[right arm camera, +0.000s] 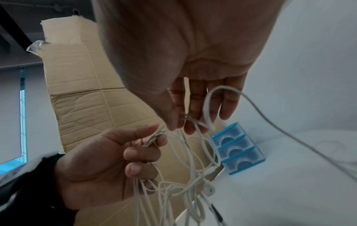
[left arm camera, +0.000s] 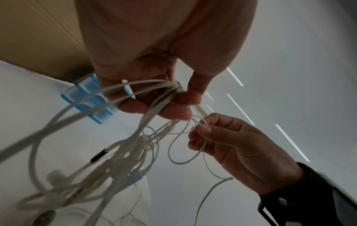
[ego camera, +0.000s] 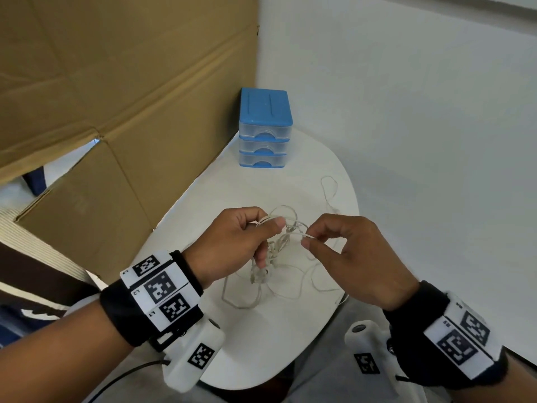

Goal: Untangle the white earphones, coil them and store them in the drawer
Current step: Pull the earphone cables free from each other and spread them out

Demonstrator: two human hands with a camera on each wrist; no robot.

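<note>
The white earphones [ego camera: 279, 245] hang as a tangled bundle above the white table [ego camera: 261, 338], with loose loops trailing onto it. My left hand [ego camera: 238, 242] grips several strands of the cable bunched between thumb and fingers. My right hand [ego camera: 343, 251] pinches a single strand between thumb and forefinger, just right of the bundle. In the left wrist view the earphones [left arm camera: 135, 145] dangle below my left hand [left arm camera: 164, 97], and the right hand [left arm camera: 222, 137] holds one loop. In the right wrist view an earbud [right arm camera: 209, 189] hangs among the cords. The blue drawer unit [ego camera: 265, 129] stands at the table's far end, drawers closed.
A large cardboard sheet [ego camera: 116, 97] leans along the table's left side. A white wall [ego camera: 421, 112] runs on the right. One cable loop [ego camera: 329, 187] lies on the table between my hands and the drawer unit.
</note>
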